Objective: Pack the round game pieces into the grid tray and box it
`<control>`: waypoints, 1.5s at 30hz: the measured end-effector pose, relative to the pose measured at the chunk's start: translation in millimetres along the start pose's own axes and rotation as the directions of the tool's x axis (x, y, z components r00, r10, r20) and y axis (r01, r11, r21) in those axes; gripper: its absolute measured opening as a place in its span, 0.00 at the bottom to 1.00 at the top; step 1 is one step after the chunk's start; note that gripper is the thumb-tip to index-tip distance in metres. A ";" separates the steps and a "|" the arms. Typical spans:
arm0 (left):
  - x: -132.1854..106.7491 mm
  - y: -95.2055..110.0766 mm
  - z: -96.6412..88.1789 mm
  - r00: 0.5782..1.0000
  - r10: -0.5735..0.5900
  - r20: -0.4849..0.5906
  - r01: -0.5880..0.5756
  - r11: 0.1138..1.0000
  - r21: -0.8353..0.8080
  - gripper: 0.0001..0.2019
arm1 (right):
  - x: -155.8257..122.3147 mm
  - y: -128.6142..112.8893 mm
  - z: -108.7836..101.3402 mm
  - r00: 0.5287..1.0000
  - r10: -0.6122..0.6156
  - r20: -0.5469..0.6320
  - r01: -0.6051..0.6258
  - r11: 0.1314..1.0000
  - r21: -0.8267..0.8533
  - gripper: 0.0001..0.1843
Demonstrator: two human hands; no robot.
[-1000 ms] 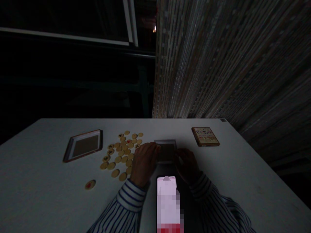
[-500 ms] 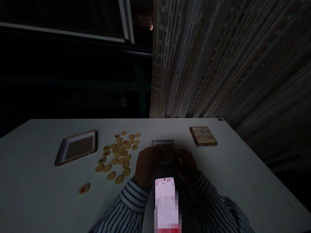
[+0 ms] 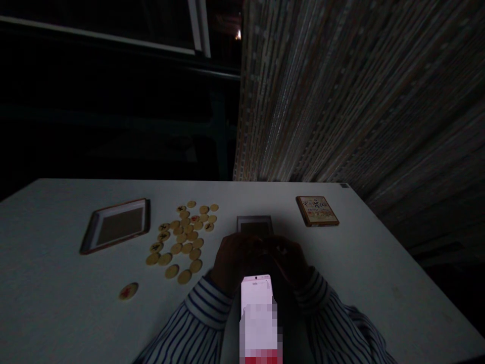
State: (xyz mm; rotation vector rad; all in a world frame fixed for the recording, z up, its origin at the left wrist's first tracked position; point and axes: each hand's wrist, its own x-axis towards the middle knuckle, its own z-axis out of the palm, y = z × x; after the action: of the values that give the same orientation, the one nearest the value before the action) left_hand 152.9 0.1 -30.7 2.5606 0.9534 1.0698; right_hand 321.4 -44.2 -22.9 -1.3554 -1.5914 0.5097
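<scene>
My left hand (image 3: 235,259) and my right hand (image 3: 288,259) meet over the near part of a small shallow box (image 3: 254,219), whose far rim shows beyond my knuckles. The fingers of both hands are bent and their tips come together. Darkness hides whatever lies between them. Just below my hands is a lit phone (image 3: 257,293), its screen up. To the left of my left hand lie several round xiangqi pieces (image 3: 187,247), some showing black or red characters. A single red-marked piece (image 3: 128,291) lies apart, nearer to me.
An open shallow box part (image 3: 85,245) with a dark bottom rests at the table's left. On the right is a flat printed box (image 3: 317,211). A beaded string curtain (image 3: 288,101) hangs behind the white table (image 3: 364,283). The room is very dim.
My hands have drawn together, so the fingertips that were apart over the box now meet. The view has shifted slightly; the pieces and boxes keep their places.
</scene>
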 end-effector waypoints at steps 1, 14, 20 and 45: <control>-0.6 -0.3 0.7 1.000 -0.001 -0.005 0.001 1.000 0.001 0.12 | 0.3 -1.5 -0.3 1.000 0.012 0.015 -0.013 1.000 0.028 0.09; -1.7 -0.2 3.6 0.999 -0.009 -0.045 0.010 1.000 0.020 0.14 | 0.6 -2.7 -1.8 0.995 0.079 0.061 -0.089 0.981 0.175 0.08; 1.6 4.6 -2.9 0.995 -0.095 -0.005 0.094 0.987 -0.129 0.13 | 2.2 -2.2 -4.9 0.995 0.024 0.095 -0.034 0.993 0.114 0.09; 1.7 21.4 -10.3 0.805 -0.578 0.135 0.549 0.640 -0.538 0.10 | -0.6 -3.7 0.1 0.996 -0.007 0.084 0.005 1.000 0.023 0.11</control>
State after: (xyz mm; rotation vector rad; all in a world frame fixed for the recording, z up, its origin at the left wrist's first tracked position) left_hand 157.0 -15.8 -13.5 1.5984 1.1390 1.0158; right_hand 319.3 -45.9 -20.3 -1.3270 -1.6524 0.5856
